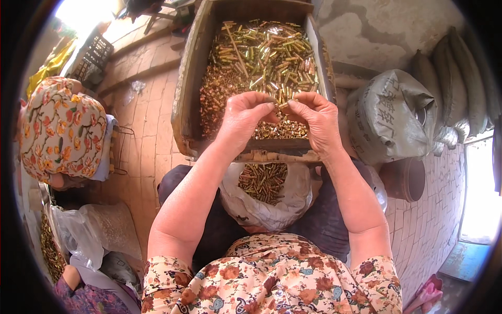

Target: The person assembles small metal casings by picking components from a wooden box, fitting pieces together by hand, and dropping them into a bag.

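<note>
Above the near half of a wooden box [184, 99], my left hand [247, 112] and my right hand [318, 116] come close together, each closed in a pinch. Between the fingertips shows a small gold-coloured metal piece [284, 105]; its exact shape is hard to make out. Long gold-coloured metal tubes [293, 52] fill the far part of the box. Smaller metal pieces [222, 91] lie heaped at its left and near side. Just below the box, between my knees, a white sack [298, 196] stands with its mouth spread, holding many slim metal pieces [263, 183].
A thin stick [236, 49] lies on the tubes. To the right stand a full grey-green sack [384, 118], a brown bucket [410, 179] and more stacked sacks [460, 78]. On the left sits a person in a floral top [63, 131]; another person's patterned sleeve [89, 293] shows lower left.
</note>
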`<action>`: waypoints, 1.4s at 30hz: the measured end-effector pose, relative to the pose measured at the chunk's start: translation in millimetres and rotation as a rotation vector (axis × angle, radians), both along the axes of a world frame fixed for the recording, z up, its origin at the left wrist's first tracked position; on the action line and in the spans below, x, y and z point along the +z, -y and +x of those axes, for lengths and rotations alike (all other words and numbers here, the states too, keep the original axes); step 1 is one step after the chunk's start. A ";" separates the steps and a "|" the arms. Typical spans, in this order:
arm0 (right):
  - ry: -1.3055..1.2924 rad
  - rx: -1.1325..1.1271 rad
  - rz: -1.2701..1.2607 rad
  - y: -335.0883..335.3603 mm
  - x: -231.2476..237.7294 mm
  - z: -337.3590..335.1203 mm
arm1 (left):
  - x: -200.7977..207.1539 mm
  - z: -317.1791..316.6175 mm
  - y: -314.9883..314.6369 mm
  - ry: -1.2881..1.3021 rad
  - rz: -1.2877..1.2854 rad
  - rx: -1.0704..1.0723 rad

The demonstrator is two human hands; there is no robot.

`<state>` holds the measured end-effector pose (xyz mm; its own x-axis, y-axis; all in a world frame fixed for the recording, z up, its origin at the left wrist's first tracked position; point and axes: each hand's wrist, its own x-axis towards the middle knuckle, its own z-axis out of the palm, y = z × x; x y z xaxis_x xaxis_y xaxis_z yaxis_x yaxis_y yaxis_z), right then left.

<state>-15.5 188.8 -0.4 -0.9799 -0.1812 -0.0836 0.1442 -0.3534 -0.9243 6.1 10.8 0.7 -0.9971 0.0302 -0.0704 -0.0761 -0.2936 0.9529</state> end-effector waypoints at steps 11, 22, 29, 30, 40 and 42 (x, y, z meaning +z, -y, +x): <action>0.076 -0.002 -0.084 6.7 -3.1 -0.2 | -0.5 -0.9 2.3 0.015 0.118 0.003; 0.116 0.010 -0.118 5.8 -3.1 3.5 | 0.6 4.4 2.7 -0.006 0.040 -0.006; 0.168 0.022 -0.177 4.5 -2.4 2.4 | 1.5 3.8 2.5 0.004 0.111 -0.019; 0.165 0.030 -0.176 4.5 -0.5 1.1 | 2.4 2.7 2.9 0.005 0.111 -0.019; 0.216 0.052 -0.254 3.5 1.4 4.5 | 0.5 2.6 3.2 0.014 0.278 -0.052; 0.195 0.049 -0.236 4.1 2.3 4.7 | 1.0 2.9 3.4 -0.008 0.301 -0.063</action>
